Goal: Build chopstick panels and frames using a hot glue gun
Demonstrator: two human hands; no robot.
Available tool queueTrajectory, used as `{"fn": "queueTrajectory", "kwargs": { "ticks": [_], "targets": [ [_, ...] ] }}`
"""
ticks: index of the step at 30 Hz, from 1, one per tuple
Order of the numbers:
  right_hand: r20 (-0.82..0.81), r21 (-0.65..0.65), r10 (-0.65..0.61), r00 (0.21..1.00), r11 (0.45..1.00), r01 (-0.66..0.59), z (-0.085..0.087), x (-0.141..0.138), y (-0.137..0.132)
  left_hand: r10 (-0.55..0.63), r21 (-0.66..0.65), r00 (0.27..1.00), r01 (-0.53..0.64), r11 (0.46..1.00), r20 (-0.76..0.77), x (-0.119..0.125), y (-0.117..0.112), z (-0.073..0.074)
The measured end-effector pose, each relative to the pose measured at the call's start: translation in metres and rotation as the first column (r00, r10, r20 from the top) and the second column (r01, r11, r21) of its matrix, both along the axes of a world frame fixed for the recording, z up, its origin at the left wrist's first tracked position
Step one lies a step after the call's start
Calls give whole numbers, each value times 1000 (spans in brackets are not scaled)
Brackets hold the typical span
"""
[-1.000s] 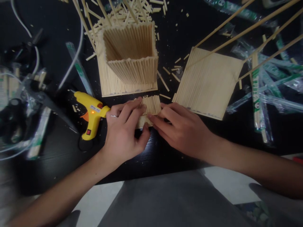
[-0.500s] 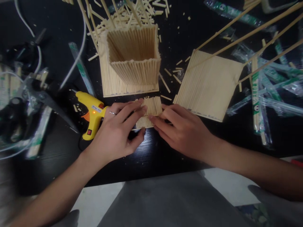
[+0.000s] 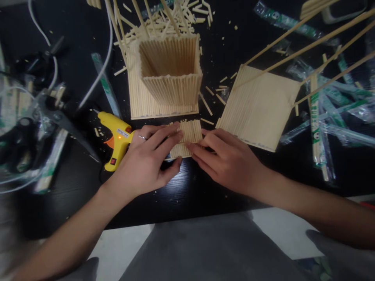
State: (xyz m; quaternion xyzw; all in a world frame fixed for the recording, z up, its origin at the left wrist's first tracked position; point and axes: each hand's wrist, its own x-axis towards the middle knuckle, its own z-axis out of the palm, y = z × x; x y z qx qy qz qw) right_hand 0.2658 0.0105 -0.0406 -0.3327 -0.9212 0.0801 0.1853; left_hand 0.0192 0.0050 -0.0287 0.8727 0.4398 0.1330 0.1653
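Note:
Between my hands lies a small panel of short wooden sticks (image 3: 190, 132) set side by side, with a seam or crosswise stick partway down. My left hand (image 3: 154, 156) grips its left part, fingertips on top and thumb at the near edge; a ring is on one finger. At the right edge, the bent fingers of my right hand (image 3: 224, 160) pinch the panel, thumb and index near the seam. Just left of my left hand lies a yellow glue gun (image 3: 117, 140) with an orange light showing. The panel's outer ends are hidden under my fingers.
Beyond the panel stands an open stick box (image 3: 171, 89) on a stick base (image 3: 136, 105). A stick board (image 3: 260, 105) with long upright sticks is at right. Cut stick pieces (image 3: 164, 25), plastic wrappers (image 3: 336, 105), pliers (image 3: 67, 123) and a white cable (image 3: 101, 74) lie around.
The whole view has shifted slightly, so the objects appear a little farther right. Both hands keep nearly the same grip on the small panel.

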Motion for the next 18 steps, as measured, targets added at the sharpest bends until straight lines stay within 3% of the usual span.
{"fn": "queueTrajectory", "kwargs": {
  "ticks": [7,18],
  "targets": [
    [-14,35,16,1000,999,-16,0,1,0,-16,5,1000,17,1000,-16,-2,0,-1],
    [21,-20,19,1000,1000,-18,1,1,1,-18,26,999,19,999,-32,-3,-1,-2]
  ]
}}
